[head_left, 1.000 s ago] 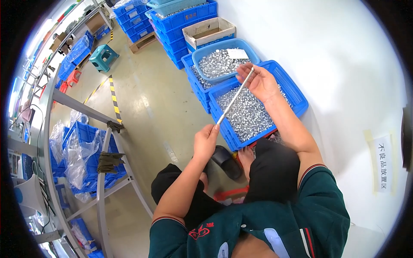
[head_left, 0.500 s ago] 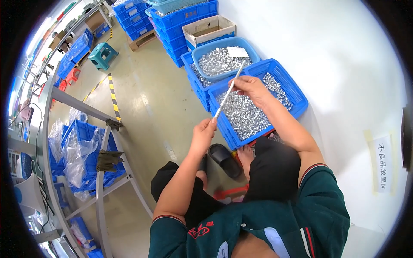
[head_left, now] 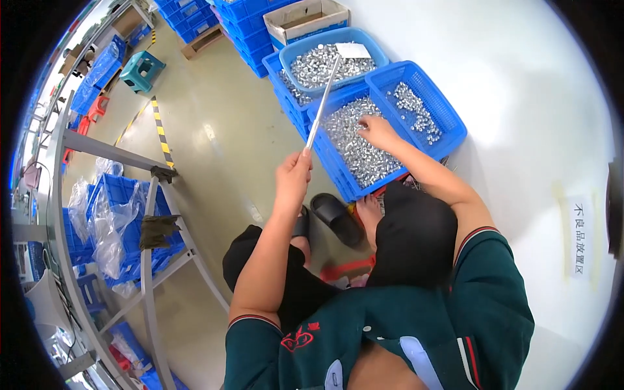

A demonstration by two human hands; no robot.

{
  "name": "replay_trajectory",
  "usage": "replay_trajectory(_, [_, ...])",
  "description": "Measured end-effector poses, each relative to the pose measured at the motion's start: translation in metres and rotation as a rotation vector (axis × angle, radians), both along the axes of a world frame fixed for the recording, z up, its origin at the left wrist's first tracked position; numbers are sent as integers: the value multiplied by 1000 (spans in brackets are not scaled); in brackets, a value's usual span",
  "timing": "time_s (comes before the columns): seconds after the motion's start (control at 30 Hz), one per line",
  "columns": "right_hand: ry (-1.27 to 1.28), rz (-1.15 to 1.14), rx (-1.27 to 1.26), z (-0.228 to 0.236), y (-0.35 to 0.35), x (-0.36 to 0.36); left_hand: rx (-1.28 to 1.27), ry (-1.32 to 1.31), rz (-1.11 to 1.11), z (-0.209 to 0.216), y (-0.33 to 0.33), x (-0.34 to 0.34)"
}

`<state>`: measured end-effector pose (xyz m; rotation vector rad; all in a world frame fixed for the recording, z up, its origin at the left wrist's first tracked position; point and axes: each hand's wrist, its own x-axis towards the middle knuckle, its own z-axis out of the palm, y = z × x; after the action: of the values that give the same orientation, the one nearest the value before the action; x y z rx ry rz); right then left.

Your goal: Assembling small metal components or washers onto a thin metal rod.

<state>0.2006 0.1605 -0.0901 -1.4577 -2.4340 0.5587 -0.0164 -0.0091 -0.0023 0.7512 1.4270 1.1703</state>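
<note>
Grip of the left hand (head_left: 294, 175) is closed around the lower end of a slender metal rod (head_left: 321, 110) slanting upward. Beyond, the right hand (head_left: 379, 132), grip half-curled, is over metal pieces (head_left: 354, 148) in a blue basket (head_left: 333, 171); whether it holds any, I cannot tell. Farther sits a light-blue basin (head_left: 379, 60).

The slim rod (head_left: 325, 99) looks like smooth metal with a bright, silvery shine, and the small parts (head_left: 361, 151) are shiny metal too, coarse where they heap together. The blue basket (head_left: 438, 97) is moulded plastic with a perforated wall; the light-blue tub (head_left: 383, 60) is smooth plastic, a matt paper card (head_left: 353, 51) by its far edge. The floor (head_left: 224, 110) is smooth and glossy, the pallet (head_left: 203, 43) bare wood, the slipper (head_left: 337, 220) matt black, the shirt (head_left: 416, 318) soft cloth
</note>
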Motion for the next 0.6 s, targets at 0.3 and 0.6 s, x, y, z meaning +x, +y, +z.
replay_trajectory(0.3, [-213, 197, 263, -20, -50, -6, 57, 56, -3, -1, -4, -4])
replay_trajectory(0.6, [-323, 372, 214, -36, -46, -2, 16, 113, -5, 1, -4, -2])
